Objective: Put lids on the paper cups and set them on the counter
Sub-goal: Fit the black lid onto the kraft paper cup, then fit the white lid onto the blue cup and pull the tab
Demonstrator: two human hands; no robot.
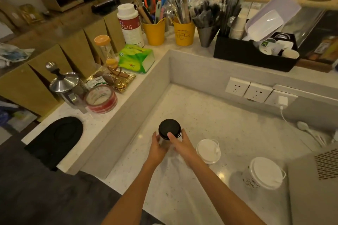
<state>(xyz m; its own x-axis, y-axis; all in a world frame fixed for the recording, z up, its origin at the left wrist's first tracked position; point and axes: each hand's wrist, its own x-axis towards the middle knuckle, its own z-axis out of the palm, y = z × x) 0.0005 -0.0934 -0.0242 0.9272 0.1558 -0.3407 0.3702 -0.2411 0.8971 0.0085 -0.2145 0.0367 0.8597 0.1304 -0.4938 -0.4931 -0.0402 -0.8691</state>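
A paper cup with a black lid stands on the pale speckled counter, in the middle of the view. My left hand wraps the cup's left side. My right hand holds its right side, thumb pressing on the lid's near rim. The cup's body is mostly hidden by my hands. To the right stand a small cup with a white lid and a larger patterned cup with a white lid.
A raised ledge on the left carries a tape roll, a steel press pot, a green tissue pack and a black mat. Wall sockets and a black caddy sit behind. A grey appliance stands at right.
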